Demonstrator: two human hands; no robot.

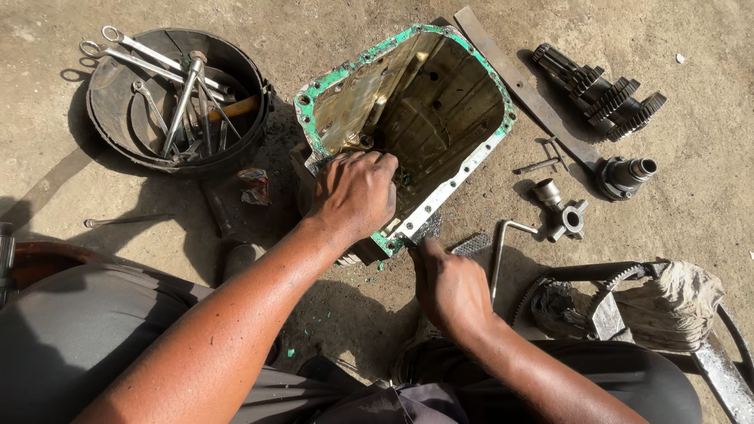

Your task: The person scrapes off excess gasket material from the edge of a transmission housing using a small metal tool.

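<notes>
On dusty ground, left hand (355,192) fingers curled gripping housing (408,102) rim, right hand (449,284) fingers pinching scraper (426,229) against flange.

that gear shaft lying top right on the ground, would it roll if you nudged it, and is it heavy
The gear shaft looks like solid dark metal with several toothed gears stacked along it, so it is probably heavy for its size and stiff. Its round section suggests it could roll, but the gears differ in width, so it would likely curve rather than run straight. The rough ground and teeth should slow it.
</notes>
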